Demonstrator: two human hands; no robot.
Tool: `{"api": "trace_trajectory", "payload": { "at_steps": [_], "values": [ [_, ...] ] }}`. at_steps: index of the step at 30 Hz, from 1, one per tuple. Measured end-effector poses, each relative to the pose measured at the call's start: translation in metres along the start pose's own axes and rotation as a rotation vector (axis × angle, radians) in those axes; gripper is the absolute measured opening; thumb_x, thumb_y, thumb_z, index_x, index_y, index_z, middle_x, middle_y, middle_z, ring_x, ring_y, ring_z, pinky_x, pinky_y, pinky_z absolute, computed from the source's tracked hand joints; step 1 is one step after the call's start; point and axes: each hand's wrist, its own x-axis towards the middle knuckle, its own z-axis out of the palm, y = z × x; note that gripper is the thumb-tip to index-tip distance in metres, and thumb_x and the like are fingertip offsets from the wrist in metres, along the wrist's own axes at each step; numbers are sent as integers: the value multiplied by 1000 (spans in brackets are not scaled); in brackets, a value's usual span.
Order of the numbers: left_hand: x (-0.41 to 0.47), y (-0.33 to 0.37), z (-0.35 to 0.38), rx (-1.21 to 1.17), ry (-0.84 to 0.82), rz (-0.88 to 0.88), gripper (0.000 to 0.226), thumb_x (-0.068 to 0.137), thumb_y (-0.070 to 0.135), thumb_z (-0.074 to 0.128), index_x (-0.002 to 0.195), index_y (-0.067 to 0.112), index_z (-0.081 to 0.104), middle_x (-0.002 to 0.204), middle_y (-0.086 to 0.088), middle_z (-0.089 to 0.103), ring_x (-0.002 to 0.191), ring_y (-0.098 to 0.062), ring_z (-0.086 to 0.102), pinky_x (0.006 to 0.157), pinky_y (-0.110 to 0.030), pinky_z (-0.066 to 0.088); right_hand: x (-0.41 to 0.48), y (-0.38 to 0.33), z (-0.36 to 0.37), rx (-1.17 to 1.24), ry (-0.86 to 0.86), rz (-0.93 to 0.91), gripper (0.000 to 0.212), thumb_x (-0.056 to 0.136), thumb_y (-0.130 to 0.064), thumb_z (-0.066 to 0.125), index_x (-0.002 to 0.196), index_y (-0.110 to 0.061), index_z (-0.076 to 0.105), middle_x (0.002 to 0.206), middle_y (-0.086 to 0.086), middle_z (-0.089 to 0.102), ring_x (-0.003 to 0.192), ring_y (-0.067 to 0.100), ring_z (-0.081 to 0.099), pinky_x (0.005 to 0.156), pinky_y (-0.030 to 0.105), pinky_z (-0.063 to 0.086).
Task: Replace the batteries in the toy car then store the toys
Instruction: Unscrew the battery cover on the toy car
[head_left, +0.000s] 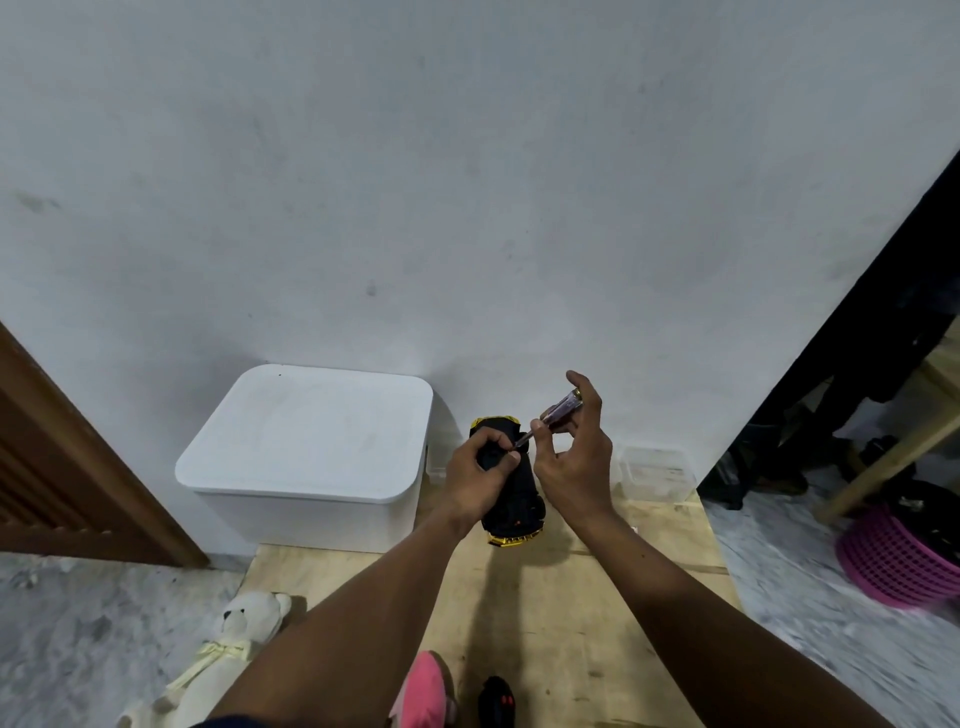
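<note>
My left hand (480, 467) curls round the black toy car with yellow trim (514, 512), holding it belly-up over the pale plywood board (571, 623) so the battery hatch faces me. My right hand (576, 457) pinches the slim screwdriver with a clear reddish handle (563, 410), its tip on the underside, at the hatch screw I judge. The lidded white plastic box (311, 431) stands just behind, likely for the toys.
</note>
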Motion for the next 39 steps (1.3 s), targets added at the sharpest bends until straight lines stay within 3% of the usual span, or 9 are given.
{"api": "trace_trajectory", "payload": {
  "at_steps": [5, 8, 10, 13, 16, 23, 28, 35, 39],
  "values": [
    [-6, 0, -2, 8, -11, 36, 21, 85, 14, 72, 98, 24, 60, 101, 8, 67, 89, -5, 64, 78, -19, 54, -3, 0, 3, -4, 0, -39, 61, 89, -8, 68, 131, -42, 41, 91, -4, 61, 80, 12, 65, 79, 38, 56],
    [-6, -4, -5, 26, -24, 30, 26, 82, 15, 74, 97, 28, 59, 104, 6, 68, 94, -12, 65, 83, -27, 56, -3, 0, 2, 2, 14, -124, 48, 89, -11, 72, 126, -34, 52, 95, 0, 62, 80, 8, 64, 76, 35, 56],
    [-7, -7, -7, 43, -37, 19, 27, 79, 14, 75, 97, 28, 60, 104, 4, 68, 94, -15, 65, 86, -32, 56, -2, 0, 1, 15, 4, -143, 39, 91, -14, 71, 123, -31, 56, 92, 1, 62, 80, 10, 64, 69, 38, 57],
    [-10, -8, -7, 39, -13, -7, 26, 79, 11, 75, 97, 25, 61, 102, 7, 68, 88, -10, 64, 84, -29, 55, -2, -1, 1, 52, -51, -106, 34, 93, -14, 68, 121, -31, 59, 89, -2, 61, 81, 17, 65, 51, 46, 55],
    [-12, -8, -7, 7, -11, -17, 25, 80, 8, 74, 96, 23, 60, 98, 9, 68, 85, -8, 63, 81, -27, 55, -2, 0, -1, 60, -69, -81, 36, 93, -13, 67, 123, -32, 59, 89, -1, 62, 79, 21, 66, 46, 49, 54],
    [-14, -9, -8, -18, -10, -39, 25, 80, 6, 73, 95, 22, 60, 97, 8, 69, 84, -10, 63, 80, -30, 56, -2, -6, -5, 86, -116, -18, 42, 96, -8, 60, 126, -36, 55, 89, -6, 63, 80, 21, 68, 47, 54, 52],
    [-14, -10, -10, -33, 4, -48, 25, 79, 9, 73, 92, 27, 60, 101, 3, 70, 89, -15, 64, 86, -39, 57, 1, -10, -7, 48, -76, -76, 37, 90, -15, 72, 121, -34, 63, 91, -3, 60, 83, 22, 65, 42, 46, 50],
    [-13, -8, -14, -41, 31, -58, 26, 80, 8, 73, 92, 27, 61, 105, 3, 68, 93, -17, 65, 86, -40, 58, -1, -11, -5, 136, -104, -3, 45, 93, 2, 60, 129, -25, 61, 89, -1, 62, 82, 20, 67, 54, 50, 58],
    [-12, -9, -15, -42, 30, -61, 27, 80, 10, 74, 91, 30, 62, 104, 4, 69, 95, -19, 66, 88, -42, 59, -1, -12, -3, 102, -110, -40, 42, 91, -6, 68, 125, -29, 62, 93, -2, 61, 87, 20, 66, 45, 51, 53]
  ]
}}
